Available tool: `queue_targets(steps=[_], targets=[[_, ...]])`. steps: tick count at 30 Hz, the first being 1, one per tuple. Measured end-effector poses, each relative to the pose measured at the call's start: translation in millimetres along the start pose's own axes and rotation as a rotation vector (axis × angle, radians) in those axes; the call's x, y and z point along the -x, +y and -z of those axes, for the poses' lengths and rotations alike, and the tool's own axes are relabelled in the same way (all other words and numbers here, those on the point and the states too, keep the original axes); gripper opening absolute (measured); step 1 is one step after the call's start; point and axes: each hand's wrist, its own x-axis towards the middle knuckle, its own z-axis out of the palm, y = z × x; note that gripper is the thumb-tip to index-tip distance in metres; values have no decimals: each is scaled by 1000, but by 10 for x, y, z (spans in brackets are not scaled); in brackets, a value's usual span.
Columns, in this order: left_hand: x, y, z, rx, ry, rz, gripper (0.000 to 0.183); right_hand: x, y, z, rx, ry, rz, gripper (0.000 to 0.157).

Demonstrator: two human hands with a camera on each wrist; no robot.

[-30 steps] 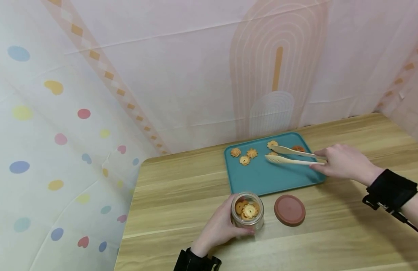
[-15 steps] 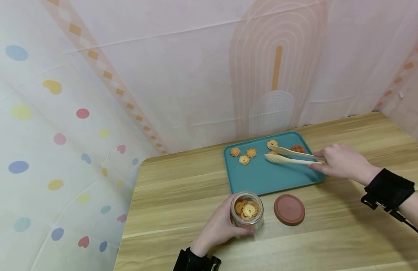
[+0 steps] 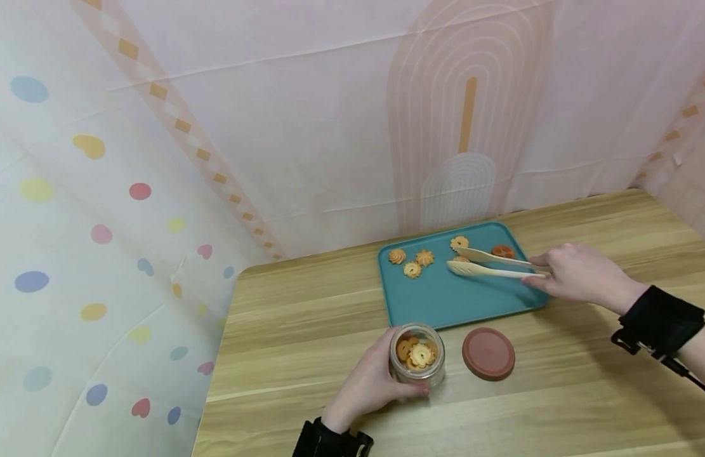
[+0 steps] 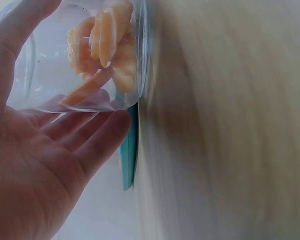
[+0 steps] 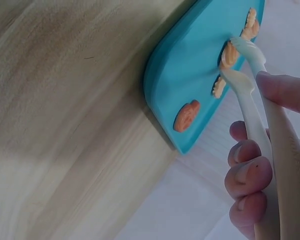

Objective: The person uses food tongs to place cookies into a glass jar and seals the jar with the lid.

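Note:
My left hand (image 3: 370, 376) holds a clear glass jar (image 3: 438, 374) upright, thumb and fingers round its side. Several cookies (image 3: 422, 355) lie inside the open jar. My right hand (image 3: 577, 273) grips pale tongs (image 3: 489, 271), fingers under one arm and thumb on the other. In the right wrist view the tips of the tongs (image 5: 246, 47) stand on either side of a cookie (image 5: 229, 55) on the teal tray (image 3: 438, 308). Other cookies (image 3: 412, 270) sit on the tray's left part, and one (image 3: 459, 243) lies just behind the tongs.
A reddish-brown round lid (image 3: 488, 354) lies on the wooden table (image 3: 295, 343) right of the jar. On the tray's right side is a darker orange-brown cookie (image 3: 503, 251). A patterned cloth (image 3: 306, 146) hangs behind the table.

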Motion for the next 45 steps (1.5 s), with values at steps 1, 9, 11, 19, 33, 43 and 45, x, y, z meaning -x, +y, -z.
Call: queue_targets(steps=[1,9,11,19,33,43,45], targets=[[0,3,0,1,0,-1,93,5,0,6,-2,1,1,48],[0,6,-1,17,1,0,93,84,-64,93,4,17,12,47],[0,5,-3,21,2,0,93,114,-96,128,-1,19,19,48],[-11,-4,-1,20,8,11,93,222,-250,267,-1,34,52,50],[-15,-3,-16,28,19,-10,94,374,-670,536,-40,155,208,42],[-31,-18,-26,11,21,5,94,425,-867,570,-51,210,425,26],[-33,-15,-27,10,19,9,95,427,-898,569,-53,202,438,25]])
